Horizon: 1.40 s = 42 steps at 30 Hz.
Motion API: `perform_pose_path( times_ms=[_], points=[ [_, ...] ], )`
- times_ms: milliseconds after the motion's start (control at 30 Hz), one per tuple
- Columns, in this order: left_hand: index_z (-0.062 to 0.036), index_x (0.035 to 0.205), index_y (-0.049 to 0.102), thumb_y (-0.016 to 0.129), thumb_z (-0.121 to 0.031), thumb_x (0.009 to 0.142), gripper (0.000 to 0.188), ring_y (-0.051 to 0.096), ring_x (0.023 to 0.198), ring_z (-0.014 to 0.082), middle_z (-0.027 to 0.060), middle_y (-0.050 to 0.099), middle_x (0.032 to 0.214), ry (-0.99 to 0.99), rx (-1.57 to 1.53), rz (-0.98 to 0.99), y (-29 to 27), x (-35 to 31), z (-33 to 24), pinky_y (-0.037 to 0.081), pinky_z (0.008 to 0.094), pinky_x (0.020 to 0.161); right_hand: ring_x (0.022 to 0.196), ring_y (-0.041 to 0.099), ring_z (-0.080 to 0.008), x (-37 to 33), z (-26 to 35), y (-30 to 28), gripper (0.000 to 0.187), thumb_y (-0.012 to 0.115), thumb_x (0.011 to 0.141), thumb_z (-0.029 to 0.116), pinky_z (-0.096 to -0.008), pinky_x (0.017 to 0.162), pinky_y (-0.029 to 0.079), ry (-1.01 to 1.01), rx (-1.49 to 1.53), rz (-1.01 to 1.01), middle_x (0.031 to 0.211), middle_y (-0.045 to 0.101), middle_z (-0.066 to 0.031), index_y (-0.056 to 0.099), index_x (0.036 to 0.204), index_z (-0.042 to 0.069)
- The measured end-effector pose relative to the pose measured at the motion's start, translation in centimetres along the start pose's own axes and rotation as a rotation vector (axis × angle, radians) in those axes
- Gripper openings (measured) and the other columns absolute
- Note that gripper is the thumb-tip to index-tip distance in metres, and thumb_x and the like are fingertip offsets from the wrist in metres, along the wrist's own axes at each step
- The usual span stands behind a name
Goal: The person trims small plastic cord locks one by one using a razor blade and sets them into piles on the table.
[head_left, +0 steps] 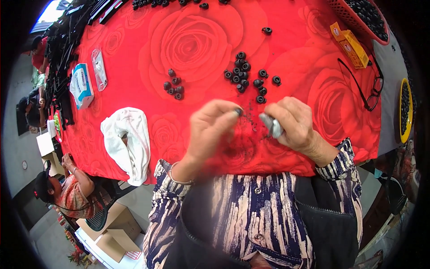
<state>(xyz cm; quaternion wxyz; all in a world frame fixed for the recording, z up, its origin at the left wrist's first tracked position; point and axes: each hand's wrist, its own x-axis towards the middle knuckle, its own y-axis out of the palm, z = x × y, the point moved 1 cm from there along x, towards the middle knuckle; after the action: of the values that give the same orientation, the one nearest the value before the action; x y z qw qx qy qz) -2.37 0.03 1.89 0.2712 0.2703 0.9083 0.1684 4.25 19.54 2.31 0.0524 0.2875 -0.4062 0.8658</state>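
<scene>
My left hand [208,127], a little blurred, pinches a small round black plastic part [238,111] between thumb and fingertips. Close by on the right, my right hand [293,123] is closed round a silver-grey tool [271,125]; its kind is mostly hidden by the fingers. A small gap separates the tool from the black part. Black shavings [251,119] lie scattered on the red rose-patterned tablecloth [188,42] between the hands. Just beyond them sits a loose cluster of similar black parts [242,66]. Several more black parts [178,89] form a smaller group to the left.
A white cloth [141,148], tissue pack [82,86] and clear plastic case [99,69] lie left. At right are a yellow box [350,46], eyeglasses [372,95], a red basket [380,31] of black parts and a yellow-rimmed bowl [406,85]. Another person [74,190] sits at left.
</scene>
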Motion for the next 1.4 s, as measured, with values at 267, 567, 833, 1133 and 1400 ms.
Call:
perform_pose_path(
  times_ms=[267,567,833,1133,1400],
  points=[
    [0.0016,0.09,0.063,0.064,-0.003,0.084,0.008,0.053,0.068,0.0025,-0.0013,0.06,0.076,0.576,0.652,-0.475,-4.0,2.2,-3.0,0.042,0.0178,0.059,0.062,0.054,-0.021,0.7,-0.3,1.3,0.029,0.065,0.069,0.007,-0.0334,0.053,0.043,0.08,-0.197,0.146,0.073,0.046,-0.0054,0.058,0.097,0.005],
    [-0.0016,0.084,0.062,0.067,-0.005,0.074,0.012,0.059,0.062,0.0191,0.0078,0.061,0.072,0.673,1.257,-0.671,-6.0,2.6,-3.7,0.047,0.0314,0.059,0.066,0.057,-0.0243,0.4,-1.1,0.9,0.033,0.068,0.065,0.006,-0.0348,0.055,0.045,0.093,-0.136,0.15,0.075,0.051,-0.0083,0.055,0.095,0.005],
    [-0.0006,0.098,0.06,0.06,-0.009,0.088,0.013,0.058,0.068,0.0115,0.0066,0.06,0.086,0.25,0.292,-0.067,-1.7,0.9,-1.3,0.047,0.0239,0.058,0.058,0.056,-0.0232,0.8,-0.3,0.4,0.028,0.07,0.068,0.0,-0.0324,0.051,0.044,0.124,0.379,0.014,0.07,0.054,-0.0085,0.054,0.091,0.003],
    [0.0026,0.111,0.054,0.056,-0.014,0.093,0.025,0.062,0.073,0.0126,0.0089,0.061,0.09,-0.294,-0.392,0.337,0.6,0.6,2.4,0.053,0.0229,0.057,0.063,0.059,-0.0233,0.3,0.9,0.4,0.037,0.074,0.063,0.001,-0.0315,0.052,0.046,0.076,0.425,0.037,0.075,0.058,-0.0097,0.059,0.097,0.001],
    [0.0023,0.113,0.054,0.058,-0.009,0.091,0.025,0.063,0.075,0.013,0.0095,0.063,0.093,-0.382,-0.503,0.341,-0.3,1.0,3.2,0.056,0.0242,0.058,0.069,0.061,-0.0233,0.2,0.9,0.4,0.037,0.075,0.065,0.003,-0.0324,0.057,0.049,0.127,0.429,0.054,0.083,0.057,-0.0106,0.061,0.099,0.002]
  ],
)
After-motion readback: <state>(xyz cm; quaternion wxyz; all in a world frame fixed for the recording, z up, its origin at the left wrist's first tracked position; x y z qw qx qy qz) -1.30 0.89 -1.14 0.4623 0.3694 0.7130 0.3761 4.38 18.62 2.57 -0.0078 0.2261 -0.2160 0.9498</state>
